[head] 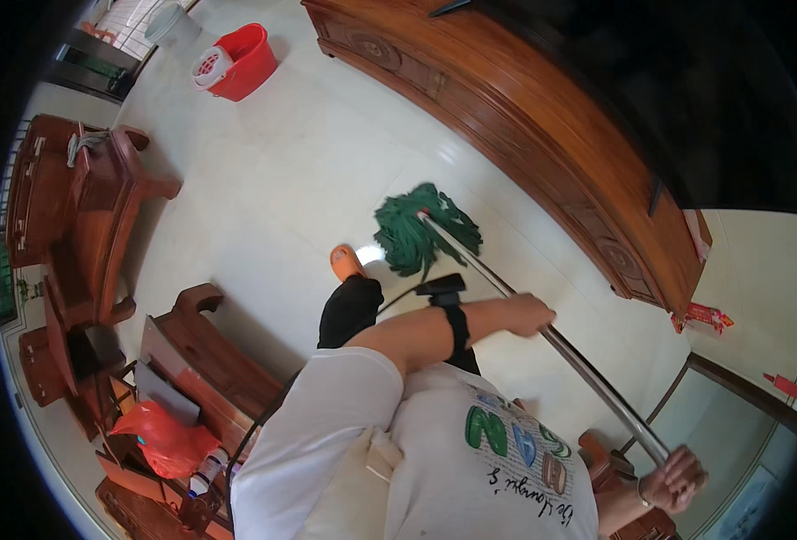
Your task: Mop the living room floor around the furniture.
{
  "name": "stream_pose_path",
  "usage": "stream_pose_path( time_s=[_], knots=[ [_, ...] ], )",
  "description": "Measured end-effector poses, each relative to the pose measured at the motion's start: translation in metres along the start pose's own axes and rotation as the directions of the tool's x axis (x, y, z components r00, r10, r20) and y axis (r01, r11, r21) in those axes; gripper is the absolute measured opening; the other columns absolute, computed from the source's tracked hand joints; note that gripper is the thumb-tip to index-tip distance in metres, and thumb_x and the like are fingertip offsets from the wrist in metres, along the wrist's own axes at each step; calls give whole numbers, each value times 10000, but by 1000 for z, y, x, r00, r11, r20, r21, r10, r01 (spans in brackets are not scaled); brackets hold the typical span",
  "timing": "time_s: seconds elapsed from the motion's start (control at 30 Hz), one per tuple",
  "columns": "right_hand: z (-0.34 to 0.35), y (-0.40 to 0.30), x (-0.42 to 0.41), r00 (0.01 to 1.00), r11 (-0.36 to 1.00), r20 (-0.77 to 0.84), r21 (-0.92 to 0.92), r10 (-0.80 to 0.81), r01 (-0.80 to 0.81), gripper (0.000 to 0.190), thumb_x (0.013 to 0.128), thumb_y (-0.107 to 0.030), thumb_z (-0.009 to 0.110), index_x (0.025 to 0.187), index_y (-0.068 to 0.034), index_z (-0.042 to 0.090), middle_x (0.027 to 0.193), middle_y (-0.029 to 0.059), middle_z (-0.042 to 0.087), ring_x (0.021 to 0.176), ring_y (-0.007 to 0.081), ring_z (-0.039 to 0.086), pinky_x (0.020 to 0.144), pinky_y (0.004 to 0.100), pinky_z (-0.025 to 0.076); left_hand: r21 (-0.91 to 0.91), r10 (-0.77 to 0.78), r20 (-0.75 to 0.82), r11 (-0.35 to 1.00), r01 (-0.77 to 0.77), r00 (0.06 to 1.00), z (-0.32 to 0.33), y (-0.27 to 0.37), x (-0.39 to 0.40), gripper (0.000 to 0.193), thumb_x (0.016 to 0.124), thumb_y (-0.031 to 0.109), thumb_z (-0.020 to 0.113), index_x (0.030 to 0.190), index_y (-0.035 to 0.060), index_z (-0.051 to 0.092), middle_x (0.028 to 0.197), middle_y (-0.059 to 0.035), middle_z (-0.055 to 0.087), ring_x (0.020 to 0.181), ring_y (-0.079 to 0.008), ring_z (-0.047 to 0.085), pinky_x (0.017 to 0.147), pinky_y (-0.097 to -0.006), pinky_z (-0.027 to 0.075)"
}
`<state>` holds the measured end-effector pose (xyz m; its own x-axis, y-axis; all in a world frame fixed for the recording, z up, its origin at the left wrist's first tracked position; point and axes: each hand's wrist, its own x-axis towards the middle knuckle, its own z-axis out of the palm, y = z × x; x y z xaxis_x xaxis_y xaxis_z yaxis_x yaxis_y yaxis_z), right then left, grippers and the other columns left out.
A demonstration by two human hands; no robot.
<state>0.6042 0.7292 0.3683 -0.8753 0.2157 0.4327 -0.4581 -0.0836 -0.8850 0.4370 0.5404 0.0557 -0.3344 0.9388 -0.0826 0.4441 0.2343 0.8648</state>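
Note:
My left hand is closed around the middle of a metal mop handle, with a black strap and a small black device on that forearm. Higher up the same pole, at its end, my right hand grips it; a bracelet circles that wrist. The handle slants down to a green mop head, its strands spread out on the pale tiled floor. Beside the mop head is an orange shoe on one foot; the other foot is hidden.
A long carved wooden cabinet with a large black television screen runs along the right. Wooden seats line the left, one near a red plastic bag. A red mop bucket and a pale bucket stand farther off.

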Motion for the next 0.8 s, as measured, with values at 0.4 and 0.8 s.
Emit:
stream_pose_path(
  time_s=[0.4, 0.8],
  knots=[
    [315, 295, 67, 833, 909, 384, -44, 398, -414, 191, 677, -142, 569, 799, 4, 550, 753, 101, 556, 822, 261, 538, 886, 457, 360, 113, -428, -665, 752, 650, 611, -224, -278, -338, 114, 627, 64, 521, 735, 51, 555, 783, -146, 582, 810, -328, 553, 737, -405, 436],
    [338, 283, 81, 924, 911, 19, -175, 383, -374, 135, 739, -30, 453, 613, 12, 476, 642, 92, 510, 665, 224, 548, 777, 421, 431, 168, -630, -448, 638, 751, 635, -233, -279, -325, 298, 688, 125, 520, 968, 188, 602, 875, -81, 571, 953, -247, 487, 827, -463, 350]
  ],
)
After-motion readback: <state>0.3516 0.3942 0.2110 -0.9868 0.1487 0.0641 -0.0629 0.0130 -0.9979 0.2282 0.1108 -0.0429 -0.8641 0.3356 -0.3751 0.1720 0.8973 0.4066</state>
